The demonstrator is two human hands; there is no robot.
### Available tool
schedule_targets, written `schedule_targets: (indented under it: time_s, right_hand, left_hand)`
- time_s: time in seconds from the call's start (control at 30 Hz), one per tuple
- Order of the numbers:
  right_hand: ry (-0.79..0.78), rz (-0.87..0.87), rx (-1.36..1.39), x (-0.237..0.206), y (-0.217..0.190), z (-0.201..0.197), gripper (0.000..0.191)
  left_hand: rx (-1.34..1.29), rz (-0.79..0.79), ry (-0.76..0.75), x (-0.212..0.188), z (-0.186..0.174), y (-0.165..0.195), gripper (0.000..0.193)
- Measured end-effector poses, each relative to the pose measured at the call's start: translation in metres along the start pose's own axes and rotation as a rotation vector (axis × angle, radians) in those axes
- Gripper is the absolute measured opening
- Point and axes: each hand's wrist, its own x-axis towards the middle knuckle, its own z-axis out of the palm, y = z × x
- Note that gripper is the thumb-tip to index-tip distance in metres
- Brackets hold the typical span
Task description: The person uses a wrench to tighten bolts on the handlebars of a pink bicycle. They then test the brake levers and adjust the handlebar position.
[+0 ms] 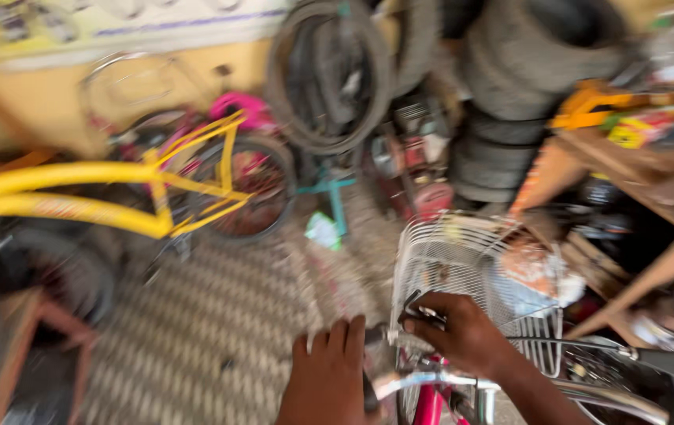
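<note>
1. Pink-framed bicycle (429,405) with chrome handlebar (400,383) sits right below us at the bottom edge of the view, and both our hands are at its front end.
2. Its white wire basket (463,264) is mounted ahead of the handlebar, with crumpled paper or cloth inside; the picture is too blurred for us to tell which.
3. We have our right hand (467,334) at the rear rim of the basket, fingers curled around something small and dark there, which we cannot identify.
4. Our left hand (329,378) is just beside it, fingers bent down around the left part of the handlebar in a closed grip.
5. We see a yellow bicycle frame (77,193) well apart to the left, standing on the patterned floor (211,315).
6. Stacked black rubber tyres (510,102) lean against the far wall.
7. A wooden workbench (644,169) stands to the right.
</note>
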Motion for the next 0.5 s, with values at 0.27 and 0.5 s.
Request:
schedule_targets:
  time_s: [0.27, 0.5]
  right_hand:
    - [-0.176, -0.109, 0.376, 0.007, 0.026, 0.008, 0.026]
    - [0.041, -0.333, 0.051, -0.003, 0.02, 0.019, 0.024]
  left_hand:
    - [-0.155, -0.079, -0.021, -0.012, -0.055, 0.033, 0.104]
    - [-0.175, -0.065, 0.061, -0.016, -0.047, 0.041, 0.1]
